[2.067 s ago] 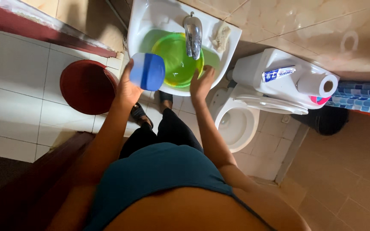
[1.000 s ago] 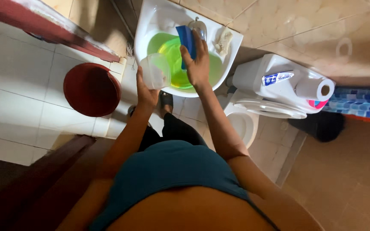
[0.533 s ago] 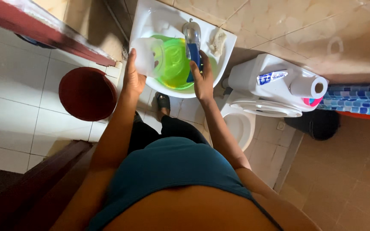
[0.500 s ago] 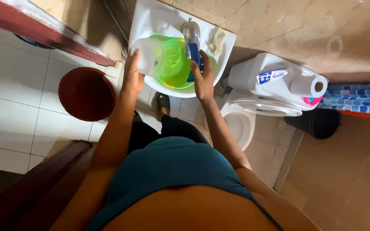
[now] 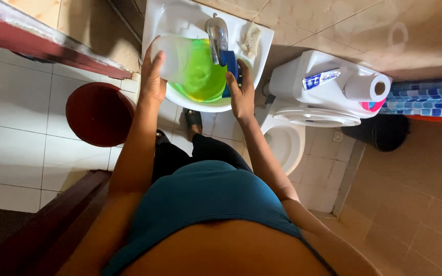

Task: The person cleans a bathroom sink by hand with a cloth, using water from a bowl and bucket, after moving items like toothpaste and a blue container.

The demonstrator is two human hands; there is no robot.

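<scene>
Two hands work over the sink (image 5: 262,38). Left hand (image 5: 153,82) grips a translucent white container (image 5: 172,59) at ten o'clock above the green basin (image 5: 203,79); right hand (image 5: 242,94) holds what seems a blue lid (image 5: 231,66) beside the tap (image 5: 217,35).

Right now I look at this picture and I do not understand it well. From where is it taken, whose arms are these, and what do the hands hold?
There is no machine here. A person wears a camera on the head, and it looks straight down, so you see that person's own body, arms and feet from above.

The person stands at a white washbasin with a metal tap. A green bowl sits inside the basin.

The left hand holds a pale, see-through plastic container over the bowl. The right hand holds a blue object beside the tap; what it is cannot be told.

Nearby are a white toilet with a paper roll on its tank, and a dark red bucket on the tiled floor.
</scene>
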